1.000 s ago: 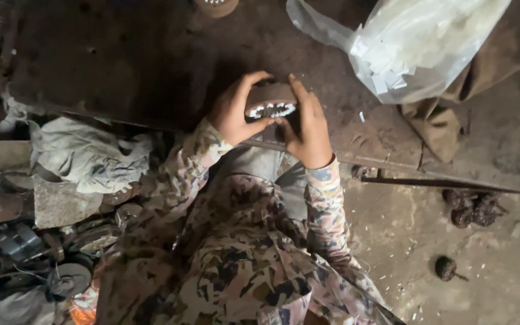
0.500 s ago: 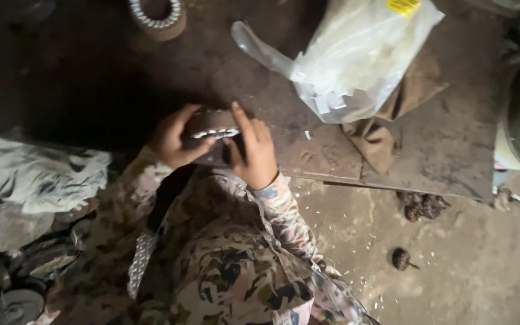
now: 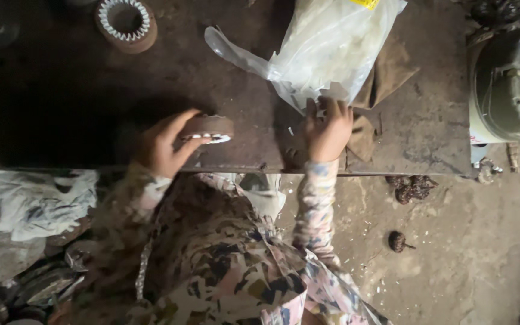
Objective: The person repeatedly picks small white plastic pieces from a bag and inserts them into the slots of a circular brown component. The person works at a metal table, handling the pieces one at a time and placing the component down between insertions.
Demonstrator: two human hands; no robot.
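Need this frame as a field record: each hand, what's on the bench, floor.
left hand: grips a round brown stator core with white inserts, at the bench's near edge
right hand: fingers spread on the clear plastic bag
bench: dark, worn; second stator core at far left; brown rag under bag
floor: grey cloth left; dark lump right

Left hand (image 3: 162,146) grips ring part (image 3: 207,128); right hand (image 3: 328,128) touches plastic bag (image 3: 326,45).

Dark, worn work surface (image 3: 91,78), dimly lit. Dusty concrete floor (image 3: 464,253) below, littered with debris. Crumpled cloth (image 3: 25,201), possibly rags, lies at left.
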